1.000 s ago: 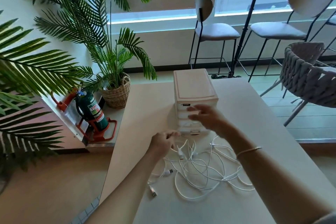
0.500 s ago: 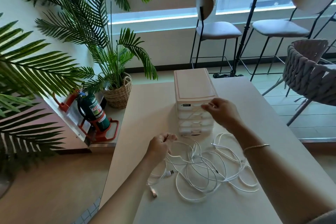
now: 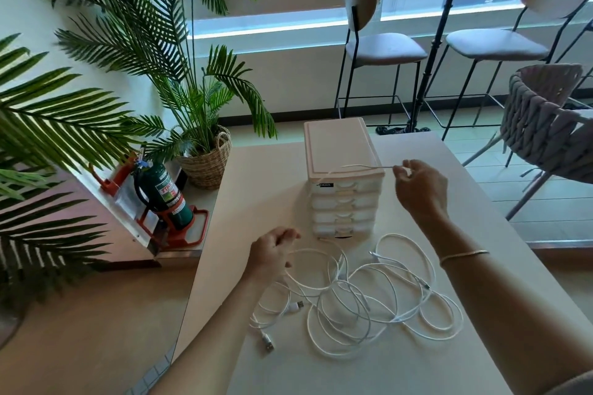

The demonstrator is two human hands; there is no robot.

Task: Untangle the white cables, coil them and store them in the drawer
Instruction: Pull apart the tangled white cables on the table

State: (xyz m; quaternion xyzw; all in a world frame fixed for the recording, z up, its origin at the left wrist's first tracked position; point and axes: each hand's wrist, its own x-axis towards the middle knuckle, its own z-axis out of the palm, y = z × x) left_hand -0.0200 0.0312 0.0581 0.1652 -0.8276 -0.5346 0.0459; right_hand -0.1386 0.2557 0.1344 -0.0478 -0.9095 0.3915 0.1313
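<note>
fingertips (image 3: 405, 171) of our right hand (image 3: 420, 191) pinch one end of a white cable right of centre in the head view, the strand running left across the top front edge of the drawer unit (image 3: 343, 176) that stands mid-frame on the table (image 3: 256, 189); our left hand (image 3: 272, 255), lower and left of centre, has its fingers curled round another stretch of cable just in front of the unit, though we cannot tell how firmly it grips

most of the white cables (image 3: 369, 295) lie in a loose heap of overlapping loops on the table in the lower middle of the frame, with usb plugs (image 3: 267, 340) trailing out at the lower left

we judge them light, limp and smooth, likely to slide and snag on each other, so we would take hold near a plug end and draw one strand free, then coil it

all drawers look closed, none yet opened
</note>
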